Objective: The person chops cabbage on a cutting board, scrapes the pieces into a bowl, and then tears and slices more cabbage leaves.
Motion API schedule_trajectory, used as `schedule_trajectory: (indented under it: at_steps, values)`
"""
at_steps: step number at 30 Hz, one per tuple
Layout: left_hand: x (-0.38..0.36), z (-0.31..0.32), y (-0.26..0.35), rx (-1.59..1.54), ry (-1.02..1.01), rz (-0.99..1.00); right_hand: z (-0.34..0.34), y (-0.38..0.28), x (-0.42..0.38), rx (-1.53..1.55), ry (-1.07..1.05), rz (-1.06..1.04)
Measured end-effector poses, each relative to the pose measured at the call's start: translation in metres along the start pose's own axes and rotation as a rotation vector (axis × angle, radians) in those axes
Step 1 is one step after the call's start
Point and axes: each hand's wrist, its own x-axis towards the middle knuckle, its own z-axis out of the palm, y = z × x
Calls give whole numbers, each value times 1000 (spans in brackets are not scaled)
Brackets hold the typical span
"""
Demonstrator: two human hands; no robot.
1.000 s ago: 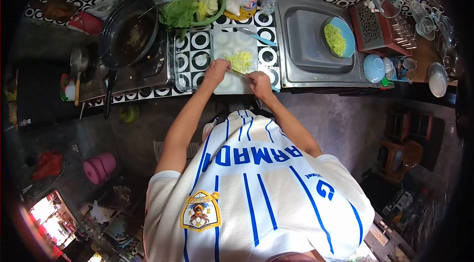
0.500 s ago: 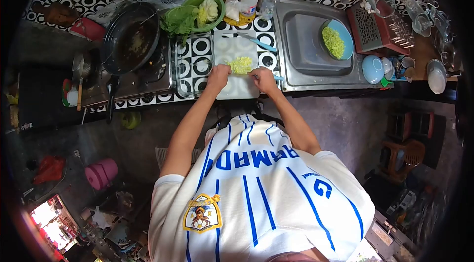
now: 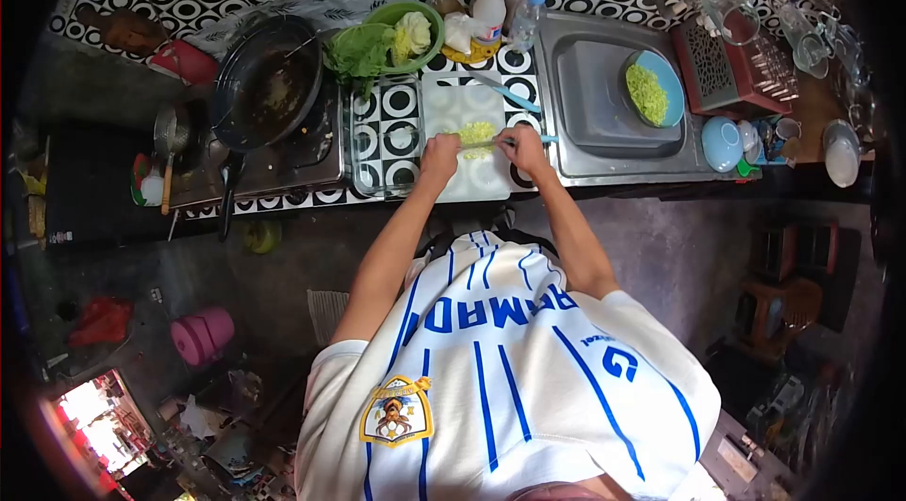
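Chopped pale-green cabbage (image 3: 476, 130) lies in a small heap on a translucent white cutting board (image 3: 472, 182). Across the heap runs the blade of a knife (image 3: 479, 144). My right hand (image 3: 522, 150) is closed at its handle end, with a bit of blue handle sticking out to the right. At the blade's other end my left hand (image 3: 440, 161) is closed, fingers pinched on the tip. A second blue-handled knife (image 3: 516, 97) rests over the board's top right corner.
Left of the board stand a glass dish (image 3: 385, 182) and a black frying pan (image 3: 267, 91) on the stove. Behind are a green basin (image 3: 436, 29) of leafy vegetables and bottles (image 3: 489, 3). A blue bowl (image 3: 672, 91) of shredded cabbage sits over the sink (image 3: 613, 164) at right.
The view has shifted slightly, so the scene sits a little further right and lower. Both hands have moved slightly, and the knife blade now shows clearly across the chopped cabbage.
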Motion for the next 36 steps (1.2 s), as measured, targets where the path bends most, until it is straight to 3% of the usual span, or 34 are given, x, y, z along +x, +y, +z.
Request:
schedule_trajectory:
  at_steps: [6,9,13,17,21,23,26,29,33,34,36]
  values:
    - [-7,-9,5,-149,22,-97,-2,-7,22,-44,23,-120]
    - [-7,3,2,-8,76,-41,2,5,22,31,-41,-7]
    - [-13,7,3,0,70,-86,7,3,22,63,18,-3]
    - [-12,1,5,-96,122,-104,-3,-8,49,-53,-36,-172]
    - [-9,11,2,0,91,-112,10,14,46,122,-44,-66]
    - [-1,13,-4,-9,123,-117,11,21,60,100,-20,-153]
    - [-14,19,-1,-46,128,-141,11,17,59,11,-81,-96]
    - [-8,9,3,-119,172,-151,3,2,77,-61,-99,-255]
    - [-18,14,0,-119,190,-183,10,14,80,123,-175,-143]
    - [-15,13,-2,-112,202,-195,15,17,86,6,-157,-246]
    - [-13,17,-1,-75,225,-202,18,28,97,81,-128,-250]
